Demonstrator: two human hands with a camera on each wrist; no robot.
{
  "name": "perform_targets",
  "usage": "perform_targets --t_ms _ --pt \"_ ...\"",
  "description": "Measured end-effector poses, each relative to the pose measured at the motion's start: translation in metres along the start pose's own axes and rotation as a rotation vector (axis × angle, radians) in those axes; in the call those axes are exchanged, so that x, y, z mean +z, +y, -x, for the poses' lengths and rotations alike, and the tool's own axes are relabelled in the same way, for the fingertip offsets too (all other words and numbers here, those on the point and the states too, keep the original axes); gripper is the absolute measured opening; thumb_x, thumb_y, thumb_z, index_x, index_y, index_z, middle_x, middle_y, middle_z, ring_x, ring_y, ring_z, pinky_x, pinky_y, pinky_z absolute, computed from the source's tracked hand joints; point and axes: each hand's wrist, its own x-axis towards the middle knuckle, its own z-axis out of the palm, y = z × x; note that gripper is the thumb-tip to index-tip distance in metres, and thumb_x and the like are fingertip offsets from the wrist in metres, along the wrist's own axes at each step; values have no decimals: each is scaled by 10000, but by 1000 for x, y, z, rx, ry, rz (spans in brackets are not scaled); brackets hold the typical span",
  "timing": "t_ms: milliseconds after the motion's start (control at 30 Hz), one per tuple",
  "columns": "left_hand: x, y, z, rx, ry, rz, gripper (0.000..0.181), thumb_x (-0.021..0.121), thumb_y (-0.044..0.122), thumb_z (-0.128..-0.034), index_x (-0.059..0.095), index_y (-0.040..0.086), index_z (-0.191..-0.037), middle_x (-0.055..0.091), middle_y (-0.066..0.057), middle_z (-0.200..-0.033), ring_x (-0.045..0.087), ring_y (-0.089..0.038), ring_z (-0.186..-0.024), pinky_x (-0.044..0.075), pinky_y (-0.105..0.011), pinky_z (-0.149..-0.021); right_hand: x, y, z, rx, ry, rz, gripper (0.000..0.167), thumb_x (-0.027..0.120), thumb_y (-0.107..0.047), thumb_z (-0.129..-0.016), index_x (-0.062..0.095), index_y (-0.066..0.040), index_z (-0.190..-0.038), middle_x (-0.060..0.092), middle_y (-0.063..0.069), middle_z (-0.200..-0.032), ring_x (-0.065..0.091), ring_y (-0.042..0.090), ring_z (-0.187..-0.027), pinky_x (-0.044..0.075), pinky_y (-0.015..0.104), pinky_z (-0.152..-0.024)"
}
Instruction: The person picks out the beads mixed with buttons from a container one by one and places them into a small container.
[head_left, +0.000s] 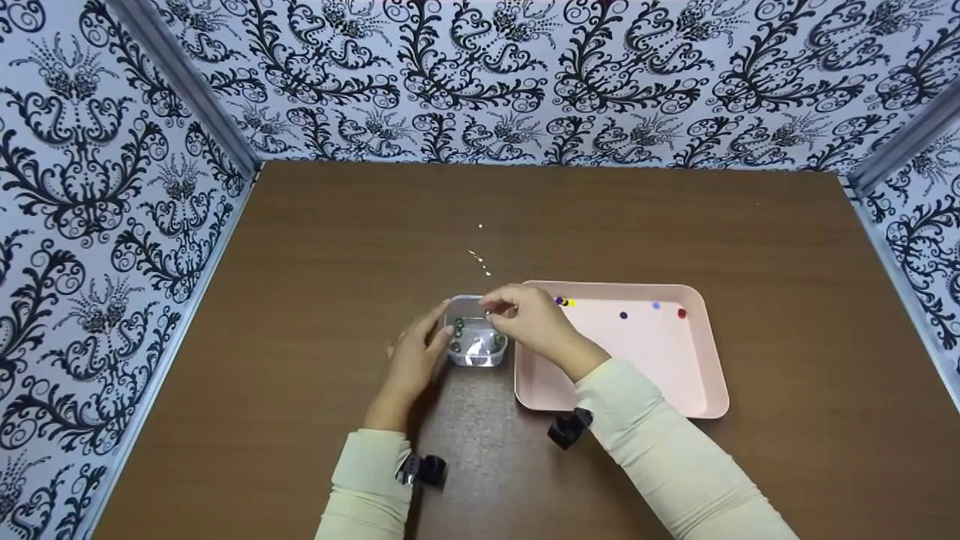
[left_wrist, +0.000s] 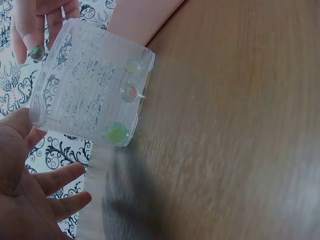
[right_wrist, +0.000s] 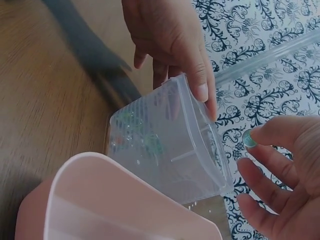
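A clear plastic container [head_left: 478,361] stands on the table with several greenish glass marbles [left_wrist: 117,132] in its bottom. Beside its left wall, my left hand [head_left: 411,358] rests straight fingers and thumb against the rim; in the left wrist view two other fingers spread free of the plastic. Above the container's right side is my right hand [head_left: 536,322], pinching a green marble [right_wrist: 248,138] between thumb and finger. That marble shows clear of the rim in both wrist views.
Immediately right of the container lies a pink tray [head_left: 622,382]. It holds a few small coloured pieces: a red one [head_left: 682,313], a blue one [head_left: 656,306], a dark one [head_left: 623,316] and a yellow one [head_left: 570,303]. Patterned walls [head_left: 480,90] border the table.
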Motion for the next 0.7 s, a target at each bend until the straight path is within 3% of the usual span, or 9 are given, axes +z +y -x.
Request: perform_targets --t_ms 400,700 --pt "1 0 0 8 15 -5 430 562 306 -971 533 241 -1396 513 -91 -1425 409 -354 -1343 119 -746 -1035 4 -6 0 -64 4 147 218 662 -30 -825 737 -61 -1028 704 51 -991 645 223 -932 532 402 -833" --pt "0 -1 1 26 6 -14 441 542 322 -981 511 239 -1413 510 -108 -1424 416 -381 -1328 166 -727 -1027 6 -6 1 -102 -15 200 216 641 -38 -839 729 -66 -1034 698 36 -1008 639 208 -947 526 375 -857"
